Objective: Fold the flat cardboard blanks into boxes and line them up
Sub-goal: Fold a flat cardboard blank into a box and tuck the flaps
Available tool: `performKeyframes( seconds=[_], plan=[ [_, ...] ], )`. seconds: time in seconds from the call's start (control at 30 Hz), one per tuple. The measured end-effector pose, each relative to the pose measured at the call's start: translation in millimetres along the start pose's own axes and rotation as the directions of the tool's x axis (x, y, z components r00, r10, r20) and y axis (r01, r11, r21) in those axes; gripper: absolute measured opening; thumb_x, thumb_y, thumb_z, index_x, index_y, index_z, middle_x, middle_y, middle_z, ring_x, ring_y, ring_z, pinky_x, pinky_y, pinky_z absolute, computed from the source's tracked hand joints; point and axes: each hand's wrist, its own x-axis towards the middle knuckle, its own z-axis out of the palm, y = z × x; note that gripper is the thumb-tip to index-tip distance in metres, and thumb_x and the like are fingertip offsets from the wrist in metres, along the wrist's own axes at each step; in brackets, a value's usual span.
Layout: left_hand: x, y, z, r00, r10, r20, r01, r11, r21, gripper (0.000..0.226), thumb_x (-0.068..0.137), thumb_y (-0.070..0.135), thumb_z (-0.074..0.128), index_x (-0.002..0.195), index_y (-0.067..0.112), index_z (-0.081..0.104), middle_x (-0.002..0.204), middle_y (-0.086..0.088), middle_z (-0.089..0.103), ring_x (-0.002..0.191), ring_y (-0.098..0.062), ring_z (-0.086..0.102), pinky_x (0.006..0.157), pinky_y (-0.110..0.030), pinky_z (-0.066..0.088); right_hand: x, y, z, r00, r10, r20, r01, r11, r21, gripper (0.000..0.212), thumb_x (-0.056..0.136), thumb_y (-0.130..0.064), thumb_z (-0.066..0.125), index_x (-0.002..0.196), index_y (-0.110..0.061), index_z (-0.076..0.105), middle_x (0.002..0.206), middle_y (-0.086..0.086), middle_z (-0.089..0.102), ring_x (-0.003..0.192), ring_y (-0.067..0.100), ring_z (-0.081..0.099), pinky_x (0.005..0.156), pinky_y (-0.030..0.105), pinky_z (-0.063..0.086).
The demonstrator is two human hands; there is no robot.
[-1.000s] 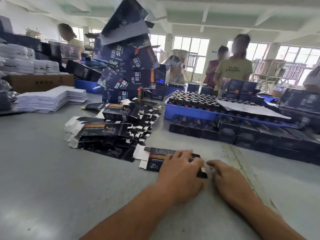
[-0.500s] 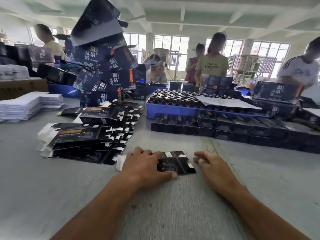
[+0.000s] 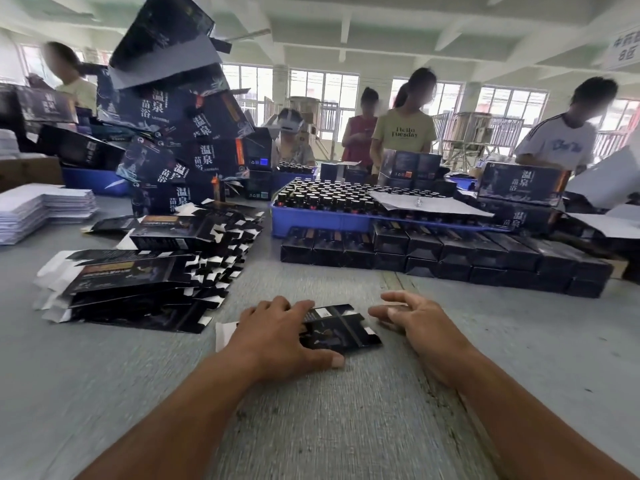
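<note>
Currently one flat blank point(image 3: 341, 329) lies mid-table point(image 3: 346, 427), toward its near edge. Left hand point(image 3: 277, 336) presses on it, fingers spread; right hand point(image 3: 415, 320) hovers just beside, loosely open, holding nothing. Blank judged light, thin, springy, probably slippery: best pinched at opposite long edges.

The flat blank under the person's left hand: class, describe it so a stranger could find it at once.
On the grey table, right of the fanned pile of blanks, lies the flat blank beneath the left hand. It alone lies single, between both hands.
</note>
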Motion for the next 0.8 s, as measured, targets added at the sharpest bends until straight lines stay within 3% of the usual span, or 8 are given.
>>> performKeyframes(
  seconds=[0.1, 0.2, 0.27, 0.57, 0.7, 0.8],
  plan=[
    [0, 1, -1, 1.0, -0.013, -0.004, 0.013, 1.0, -0.008, 0.121, 0.049, 0.103, 0.044, 0.152, 0.044, 0.019, 0.145, 0.002, 0.04, 0.133, -0.022, 0.039, 0.114, -0.045, 0.029, -2, 0, -6, 1.0, -0.007, 0.019, 0.006, 0.998, 0.057, 0.032, 0.104, -0.007, 0.045, 0.132, -0.018, 0.057, 0.107, -0.006, 0.077, 0.104, 0.002, 0.069, 0.079, 0.013, 0.051],
    [0, 3, -1, 1.0, -0.018, -0.006, 0.018, 1.0, 0.003, 0.12, 0.05, 0.103, 0.044, 0.152, 0.044, 0.017, 0.146, 0.001, 0.041, 0.131, -0.022, 0.041, 0.111, -0.043, 0.033, -5, 4, -9, 1.0, -0.014, 0.0, 0.014, 0.985, 0.173, 0.031, 0.103, -0.002, 0.044, 0.126, -0.017, 0.059, 0.105, -0.002, 0.078, 0.109, 0.01, 0.069, 0.104, 0.034, 0.048],
    [-1, 5, -1, 1.0, -0.019, -0.012, 0.019, 1.0, 0.016, 0.119, 0.052, 0.103, 0.042, 0.152, 0.044, 0.017, 0.146, 0.0, 0.042, 0.129, -0.022, 0.043, 0.106, -0.042, 0.037, -8, 7, -9, 1.0, -0.009, -0.021, 0.014, 0.978, 0.208, 0.03, 0.103, -0.001, 0.043, 0.121, -0.018, 0.061, 0.104, 0.0, 0.078, 0.106, 0.012, 0.071, 0.107, 0.04, 0.046],
    [-8, 10, -10, 0.993, 0.034, -0.113, -0.027, 0.997, 0.066, 0.103, 0.065, 0.098, 0.038, 0.151, 0.043, 0.025, 0.133, 0.009, 0.054, 0.11, -0.016, 0.057, 0.086, -0.033, 0.049, -15, 7, -5, 0.993, 0.006, -0.116, 0.021, 0.973, 0.23, 0.027, 0.1, -0.001, 0.045, 0.111, -0.018, 0.064, 0.093, 0.0, 0.079, 0.094, 0.012, 0.075, 0.101, 0.043, 0.05],
    [-11, 15, -16, 0.979, 0.097, -0.181, -0.077, 0.99, 0.117, 0.098, 0.068, 0.097, 0.035, 0.149, 0.042, 0.029, 0.122, 0.014, 0.055, 0.096, -0.008, 0.054, 0.075, -0.028, 0.044, -17, 6, -7, 0.988, 0.013, -0.156, 0.027, 0.968, 0.25, 0.025, 0.1, -0.002, 0.047, 0.109, -0.018, 0.065, 0.09, 0.0, 0.079, 0.089, 0.012, 0.075, 0.094, 0.04, 0.055],
    [-13, 20, -20, 0.952, 0.164, -0.259, -0.116, 0.975, 0.19, 0.1, 0.066, 0.099, 0.026, 0.149, 0.042, 0.028, 0.127, 0.016, 0.052, 0.099, -0.008, 0.056, 0.072, -0.026, 0.042, -16, 5, -8, 0.984, 0.014, -0.18, 0.035, 0.963, 0.266, 0.02, 0.097, -0.005, 0.056, 0.107, -0.019, 0.066, 0.09, -0.001, 0.079, 0.088, 0.013, 0.076, 0.088, 0.037, 0.058]
  ],
)
